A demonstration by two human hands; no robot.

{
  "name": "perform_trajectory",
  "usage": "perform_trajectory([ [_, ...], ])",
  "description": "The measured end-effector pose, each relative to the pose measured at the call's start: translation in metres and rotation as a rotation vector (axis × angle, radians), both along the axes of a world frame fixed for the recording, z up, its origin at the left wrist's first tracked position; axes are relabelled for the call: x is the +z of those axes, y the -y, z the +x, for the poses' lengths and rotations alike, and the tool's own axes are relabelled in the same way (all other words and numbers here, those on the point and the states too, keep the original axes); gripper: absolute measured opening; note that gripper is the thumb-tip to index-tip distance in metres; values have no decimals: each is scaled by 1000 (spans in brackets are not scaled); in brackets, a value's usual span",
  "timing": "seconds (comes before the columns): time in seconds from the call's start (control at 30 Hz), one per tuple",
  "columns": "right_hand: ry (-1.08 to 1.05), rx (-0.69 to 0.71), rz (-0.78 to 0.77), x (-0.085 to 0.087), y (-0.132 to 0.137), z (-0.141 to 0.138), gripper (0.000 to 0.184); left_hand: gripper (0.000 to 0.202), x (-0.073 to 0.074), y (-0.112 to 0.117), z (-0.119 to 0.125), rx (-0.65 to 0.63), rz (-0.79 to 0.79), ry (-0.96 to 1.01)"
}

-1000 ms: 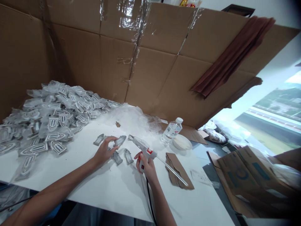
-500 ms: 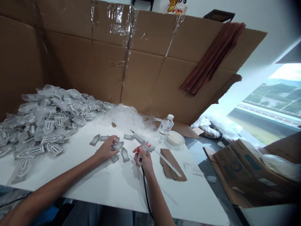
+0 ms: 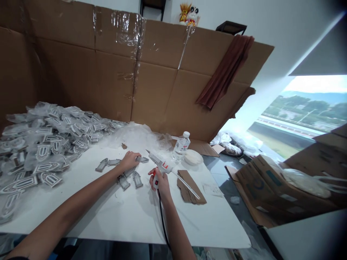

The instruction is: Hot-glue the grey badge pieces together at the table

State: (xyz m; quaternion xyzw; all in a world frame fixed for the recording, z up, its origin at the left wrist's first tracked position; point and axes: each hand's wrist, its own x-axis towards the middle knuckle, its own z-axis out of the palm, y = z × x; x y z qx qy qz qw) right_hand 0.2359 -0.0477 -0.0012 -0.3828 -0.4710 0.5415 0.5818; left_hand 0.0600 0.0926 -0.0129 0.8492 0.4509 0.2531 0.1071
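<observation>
My right hand (image 3: 160,180) is wrapped round the handle of a white and orange hot glue gun (image 3: 162,165), its nozzle pointing up and left. A clear glue stick (image 3: 187,183) sticks out of its back end, and a black cord hangs from the handle. My left hand (image 3: 129,160) reaches over the table, thumb and fingers closed at the left end of a small grey pointed frame-like piece (image 3: 142,159). Several similar pieces lie around it, such as one grey piece (image 3: 137,180) in front and another grey piece (image 3: 102,165) to the left. My left hand and forearm partly cover some.
A heap of plastic-wrapped pieces (image 3: 51,141) fills the table's left. Crumpled clear plastic (image 3: 135,133) lies behind my hands. A water bottle (image 3: 181,147), a round whitish lid or dish (image 3: 193,157) and cardboard strips (image 3: 189,187) are on the right. A cardboard wall (image 3: 159,86) stands behind.
My left hand has moved right and away from me, from the middle grey pieces to the one near the nozzle. My right hand still holds the glue gun. The whole view has shifted.
</observation>
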Motion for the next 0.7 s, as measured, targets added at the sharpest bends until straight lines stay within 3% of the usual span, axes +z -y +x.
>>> perform_trajectory([
  [0.2, -2, 5, 3, 3, 2, -1, 49, 25, 3, 7, -5, -54, 62, 59],
  [0.37, 22, 19, -1, 5, 3, -2, 50, 18, 14, 41, -33, -48, 170, 171],
  [0.53, 54, 69, -8, 2, 4, -8, 51, 13, 14, 85, -68, -96, 474, 278],
  [0.7, 152, 168, 0, 3, 11, -15, 51, 23, 6, 104, -80, -87, 645, 314],
])
